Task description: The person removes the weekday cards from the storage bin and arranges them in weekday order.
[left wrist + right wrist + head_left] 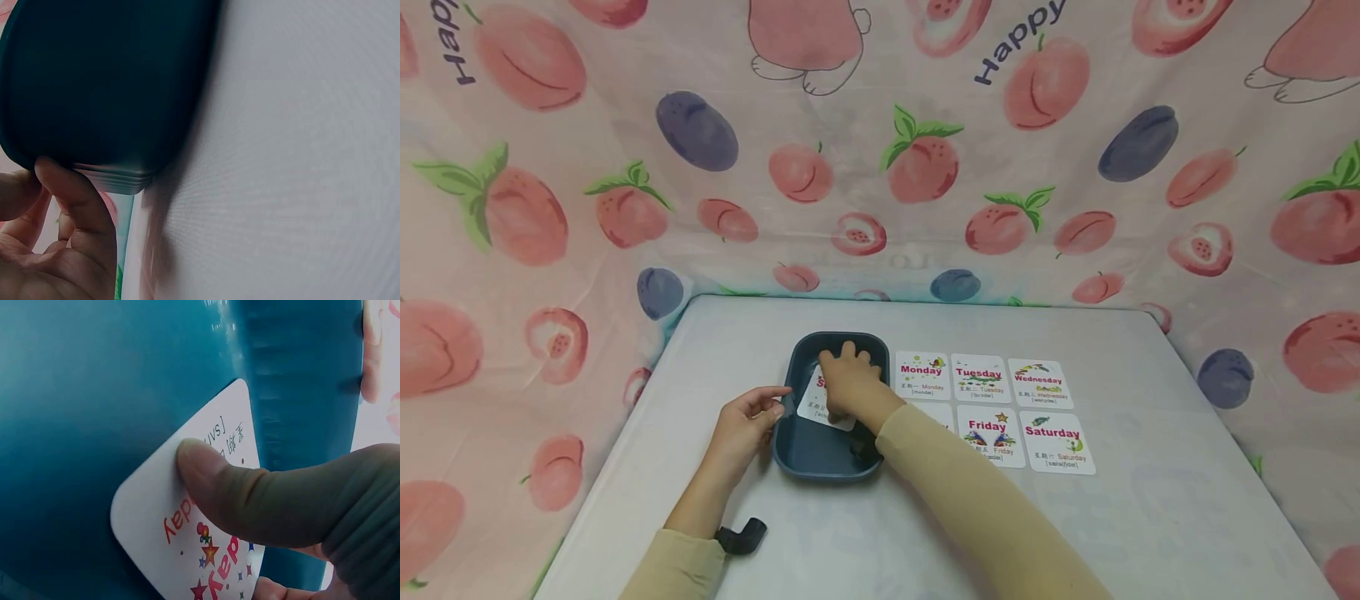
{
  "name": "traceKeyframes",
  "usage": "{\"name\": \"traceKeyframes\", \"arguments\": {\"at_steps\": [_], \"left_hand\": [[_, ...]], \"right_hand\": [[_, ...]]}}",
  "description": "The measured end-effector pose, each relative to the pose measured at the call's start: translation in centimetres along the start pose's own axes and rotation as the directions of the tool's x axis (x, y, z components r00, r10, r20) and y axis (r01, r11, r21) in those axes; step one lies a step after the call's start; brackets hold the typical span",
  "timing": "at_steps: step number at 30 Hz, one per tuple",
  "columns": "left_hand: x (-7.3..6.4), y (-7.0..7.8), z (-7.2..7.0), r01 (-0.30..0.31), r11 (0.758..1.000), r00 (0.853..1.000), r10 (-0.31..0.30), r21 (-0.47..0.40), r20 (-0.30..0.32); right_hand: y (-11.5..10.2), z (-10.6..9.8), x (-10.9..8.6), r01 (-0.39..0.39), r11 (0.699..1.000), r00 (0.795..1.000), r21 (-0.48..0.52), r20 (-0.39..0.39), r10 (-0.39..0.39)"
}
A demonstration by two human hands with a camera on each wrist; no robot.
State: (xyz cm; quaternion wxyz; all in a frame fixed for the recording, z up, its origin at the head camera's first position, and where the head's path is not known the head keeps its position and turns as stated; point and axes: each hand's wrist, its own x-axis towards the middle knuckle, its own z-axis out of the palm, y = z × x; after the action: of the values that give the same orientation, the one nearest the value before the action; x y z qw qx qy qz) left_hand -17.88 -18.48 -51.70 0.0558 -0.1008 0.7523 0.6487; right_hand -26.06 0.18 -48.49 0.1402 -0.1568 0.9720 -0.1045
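Observation:
A dark blue rectangular tray [816, 454] stands on the white table. My left hand [737, 437] pinches its left rim; the left wrist view shows thumb and finger [75, 194] at the tray's edge. Inside the tray, my right hand [853, 383] holds a white weekday card [822, 417], printed with stars and red letters. In the right wrist view the thumb [219, 487] lies across the face of the card [150, 506], with fingertips showing past its edge. The hand hides part of the printed word. The card is slanted within the tray.
Right of the tray lie two rows of cards: Monday [921, 377], Tuesday [979, 379] and Wednesday [1038, 384] behind, Friday [988, 442] and Saturday [1060, 443] in front. My right arm partly covers another front-row card [934, 412]. A fruit-printed cloth [865, 167] hangs behind the table.

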Motion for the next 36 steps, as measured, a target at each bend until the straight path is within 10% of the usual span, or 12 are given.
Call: {"name": "traceKeyframes", "arguments": {"at_steps": [36], "left_hand": [[0.0,-0.2,0.1,0.013,1.0,1.0,-0.013,0.01,-0.014]], "right_hand": [[-0.6,-1.3,-0.9,0.064,0.995,0.977,-0.071,-0.2,-0.077]]}}
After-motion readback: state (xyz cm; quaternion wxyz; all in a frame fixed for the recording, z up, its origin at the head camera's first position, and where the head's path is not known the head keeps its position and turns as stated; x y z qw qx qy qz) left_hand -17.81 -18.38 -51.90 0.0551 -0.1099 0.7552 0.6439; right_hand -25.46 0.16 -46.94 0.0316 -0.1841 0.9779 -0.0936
